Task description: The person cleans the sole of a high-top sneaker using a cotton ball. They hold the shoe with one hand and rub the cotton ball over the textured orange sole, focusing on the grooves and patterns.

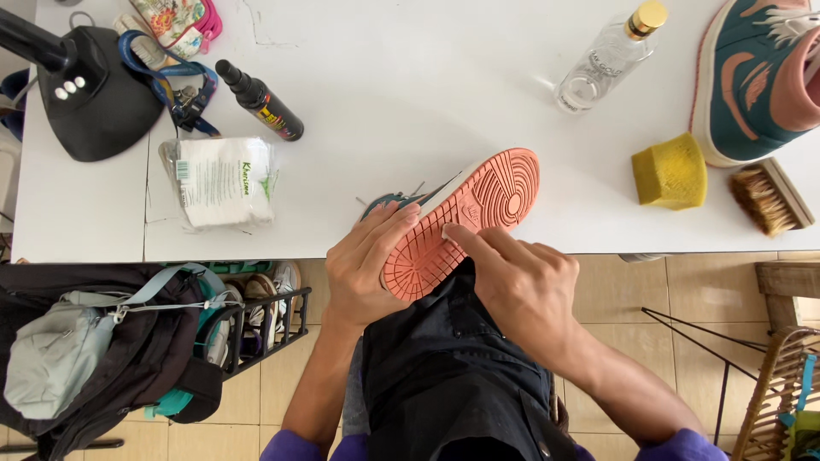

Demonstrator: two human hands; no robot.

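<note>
A sneaker with a salmon-pink sole and teal upper lies sole-up over the table's front edge and my lap. My left hand grips its side and heel from the left. My right hand presses a fingertip, seemingly with a small white bit under it, onto the middle of the sole. The matching sneaker stands upright at the table's far right.
On the white table: a clear bottle with gold cap, yellow sponge, wooden brush, black spray bottle, white packet, black lamp base. Bags and a shoe rack sit lower left.
</note>
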